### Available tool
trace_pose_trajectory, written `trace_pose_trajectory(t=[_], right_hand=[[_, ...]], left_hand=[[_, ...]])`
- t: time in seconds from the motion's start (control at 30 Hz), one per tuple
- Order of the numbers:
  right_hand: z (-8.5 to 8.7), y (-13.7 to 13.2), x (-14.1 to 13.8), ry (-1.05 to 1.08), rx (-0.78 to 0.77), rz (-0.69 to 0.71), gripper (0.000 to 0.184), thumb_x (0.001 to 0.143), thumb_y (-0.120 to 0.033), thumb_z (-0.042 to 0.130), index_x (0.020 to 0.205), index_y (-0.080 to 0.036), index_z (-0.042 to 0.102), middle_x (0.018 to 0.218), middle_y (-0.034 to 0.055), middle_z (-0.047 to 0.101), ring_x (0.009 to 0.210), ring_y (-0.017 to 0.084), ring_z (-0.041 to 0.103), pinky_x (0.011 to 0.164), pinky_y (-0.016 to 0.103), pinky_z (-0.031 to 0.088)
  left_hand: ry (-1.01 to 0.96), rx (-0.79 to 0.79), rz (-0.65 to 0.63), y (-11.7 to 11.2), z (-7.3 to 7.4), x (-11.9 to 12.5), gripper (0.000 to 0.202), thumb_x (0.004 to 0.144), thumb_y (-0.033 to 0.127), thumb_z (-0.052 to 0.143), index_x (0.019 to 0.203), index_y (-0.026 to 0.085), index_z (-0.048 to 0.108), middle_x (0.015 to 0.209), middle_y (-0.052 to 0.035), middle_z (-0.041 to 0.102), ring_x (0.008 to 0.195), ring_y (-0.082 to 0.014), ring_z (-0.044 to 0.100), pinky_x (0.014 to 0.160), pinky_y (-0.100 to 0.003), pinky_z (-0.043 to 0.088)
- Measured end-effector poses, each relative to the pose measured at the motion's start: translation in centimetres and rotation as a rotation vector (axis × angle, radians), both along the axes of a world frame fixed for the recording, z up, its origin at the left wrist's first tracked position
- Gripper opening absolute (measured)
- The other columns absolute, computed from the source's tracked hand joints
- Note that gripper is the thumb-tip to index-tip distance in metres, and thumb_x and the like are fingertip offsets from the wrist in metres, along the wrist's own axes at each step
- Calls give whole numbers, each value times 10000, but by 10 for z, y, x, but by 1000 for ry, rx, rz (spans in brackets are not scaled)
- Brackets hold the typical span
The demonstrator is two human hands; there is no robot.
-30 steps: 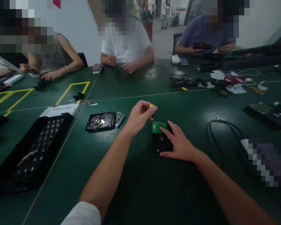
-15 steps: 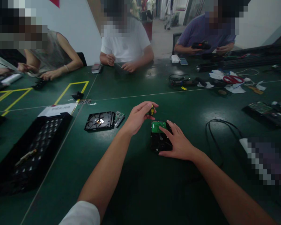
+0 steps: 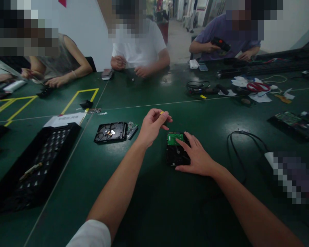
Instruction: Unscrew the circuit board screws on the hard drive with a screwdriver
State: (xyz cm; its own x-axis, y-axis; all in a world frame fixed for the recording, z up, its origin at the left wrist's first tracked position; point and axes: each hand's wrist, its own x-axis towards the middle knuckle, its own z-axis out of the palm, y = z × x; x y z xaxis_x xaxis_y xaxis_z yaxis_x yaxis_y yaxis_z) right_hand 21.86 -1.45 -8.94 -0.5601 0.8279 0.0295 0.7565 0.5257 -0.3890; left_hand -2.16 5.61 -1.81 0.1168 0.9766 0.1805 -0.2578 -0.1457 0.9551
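A black hard drive (image 3: 175, 154) with a green circuit board (image 3: 173, 138) on top lies on the dark green table (image 3: 154, 206) in front of me. My right hand (image 3: 197, 156) rests on the drive's right side, fingers spread flat, forefinger on the green board. My left hand (image 3: 153, 126) hovers just left of and above the drive, fingers pinched round a small yellow-tipped tool (image 3: 162, 113); most of it is hidden in my fingers.
An opened hard drive (image 3: 110, 132) with a loose small circuit board (image 3: 131, 129) lies to the left. A black slotted tray (image 3: 33, 164) sits far left. A black cable (image 3: 243, 145) loops at right. Three other people work at the far edge.
My left hand has shifted slightly with the yellow-tipped tool, turning it between the fingers. My right hand stays on the drive. The person at far right has raised a black tool.
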Motion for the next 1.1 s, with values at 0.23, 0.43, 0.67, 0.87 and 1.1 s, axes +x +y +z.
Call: trace_pose_trajectory(t=[0.23, 0.43, 0.67, 0.87, 1.1], right_hand=[[-4, 1, 1, 22, 22, 16, 1186, 752, -881, 673, 1694, -288, 262, 1799, 137, -13, 1624, 502, 92, 1288, 702, 162], [-4, 0, 2, 26, 20, 13, 1186, 748, -879, 682, 1690, -286, 273, 1798, 133, -29, 1624, 503, 97, 1288, 697, 170], [-5, 0, 2, 25, 32, 14, 1172, 761, -881, 667, 1691, -295, 262, 1798, 128, -41, 1628, 491, 88, 1292, 691, 160], [-5, 0, 2, 24, 16, 19, 1175, 759, -887, 663, 1691, -297, 256, 1797, 142, -42, 1627, 498, 85, 1289, 695, 160], [-4, 0, 2, 24, 21, 21, 1172, 764, -896, 648, 1690, -290, 260, 1795, 149, -38, 1629, 493, 80, 1296, 685, 149]], left_hand=[[-4, -16, -74, 3, -5, -5, 389, 1011, 552, 598, 1191, 229, 720, 989, -70, 688, 917, -177, 696, 631, -235, 563], [-4, -27, -88, 3, -1, -7, 318, 976, 500, 665, 1090, 213, 739, 1039, -75, 704, 979, -187, 694, 688, -254, 609], [-19, -53, -56, -2, 2, -3, 299, 879, 421, 816, 960, 173, 672, 1018, -71, 733, 982, -182, 710, 663, -228, 598], [-24, -48, -39, -3, 4, 0, 344, 852, 389, 848, 961, 184, 594, 972, -56, 737, 969, -195, 739, 653, -230, 596], [20, -17, -96, -5, 8, -3, 226, 933, 409, 738, 1022, 208, 686, 1021, -55, 710, 997, -185, 695, 688, -240, 594]])
